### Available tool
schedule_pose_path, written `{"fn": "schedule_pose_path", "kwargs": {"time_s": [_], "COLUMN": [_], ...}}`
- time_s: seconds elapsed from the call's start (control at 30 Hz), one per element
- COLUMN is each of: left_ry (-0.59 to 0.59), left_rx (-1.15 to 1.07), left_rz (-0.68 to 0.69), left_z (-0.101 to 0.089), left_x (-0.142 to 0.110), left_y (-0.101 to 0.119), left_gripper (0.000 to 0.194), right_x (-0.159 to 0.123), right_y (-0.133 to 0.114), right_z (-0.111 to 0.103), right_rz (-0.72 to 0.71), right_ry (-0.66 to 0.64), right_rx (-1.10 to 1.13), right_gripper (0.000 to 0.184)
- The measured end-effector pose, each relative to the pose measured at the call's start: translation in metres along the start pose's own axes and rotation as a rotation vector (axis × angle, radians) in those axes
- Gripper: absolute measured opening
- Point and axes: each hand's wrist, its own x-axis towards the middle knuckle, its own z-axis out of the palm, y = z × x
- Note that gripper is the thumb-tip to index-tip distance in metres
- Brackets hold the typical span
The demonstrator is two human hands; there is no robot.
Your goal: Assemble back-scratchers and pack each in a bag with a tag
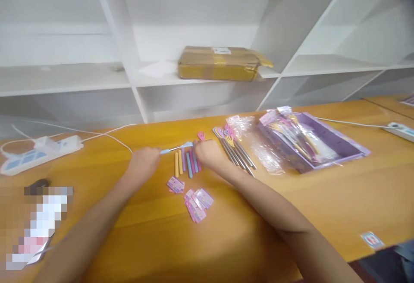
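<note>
Orange-brown worktop (145, 235) below white shelves (207, 11), left hand (144, 162) clenched on the blue handle of a metal rod (175, 148), right hand (208, 152) curled at its pale-blue hand-shaped end.

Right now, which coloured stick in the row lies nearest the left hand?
The yellow stick at the row's left end; its yellow neighbour and the other sticks lie farther from the left hand.

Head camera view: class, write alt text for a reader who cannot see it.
A person's left hand and right hand hold a blue-gripped metal rod between them over a wooden table. Nearby lie coloured tubes, pink cards and hand-topped rods; an open purple box is at right.
</note>
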Motion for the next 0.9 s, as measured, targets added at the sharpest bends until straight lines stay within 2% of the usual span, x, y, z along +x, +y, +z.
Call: {"fn": "schedule_pose_path", "kwargs": {"time_s": [0.17,0.23,0.3,0.33,0.37,0.4,0.47,0.5,0.57,0.67,0.77,0.9], "left_ry": [0.038,0.042,0.051,0.066,0.116,0.16,0.249,0.289,0.351,0.38,0.36,0.323], "left_rx": [-0.184,-0.283,-0.466,-0.624,-0.962,-1.116,-1.333,-1.363,-1.439,-1.504,-1.526,-1.534], "left_rz": [0.003,0.029,0.039,0.038,-0.002,-0.029,-0.062,-0.061,-0.039,0.013,0.07,0.119], "left_z": [0.001,0.011,0.026,0.034,0.042,0.049,0.061,0.066,0.072,0.078,0.083,0.086], "left_x": [-0.013,-0.022,-0.031,-0.035,-0.039,-0.041,-0.043,-0.043,-0.042,-0.042,-0.044,-0.047], "left_y": [0.01,0.012,0.012,0.011,0.01,0.009,0.009,0.009,0.012,0.018,0.022,0.023], "left_gripper": [0.026,0.027,0.037,0.044,0.05,0.056,0.06,0.061,0.061,0.06,0.055,0.045], "right_x": [-0.021,-0.038,-0.056,-0.065,-0.074,-0.082,-0.098,-0.105,-0.118,-0.128,-0.131,-0.133], "right_y": [-0.002,0.008,0.031,0.048,0.066,0.084,0.119,0.134,0.155,0.173,0.183,0.191], "right_z": [-0.027,-0.031,-0.027,-0.021,-0.014,-0.004,0.018,0.03,0.052,0.073,0.077,0.068], "right_rz": [0.061,0.064,0.093,0.152,0.29,0.452,0.673,0.769,0.859,0.896,0.897,0.884], "right_ry": [0.061,0.094,0.134,0.158,0.175,0.207,0.222,0.21,0.173,0.135,0.13,0.137], "right_rx": [0.002,0.019,0.06,0.085,0.101,0.105,0.08,0.076,0.083,0.106,0.127,0.16], "right_gripper": [0.03,0.033,0.04,0.045,0.049,0.052,0.053,0.053,0.054,0.054,0.046,0.037]}}
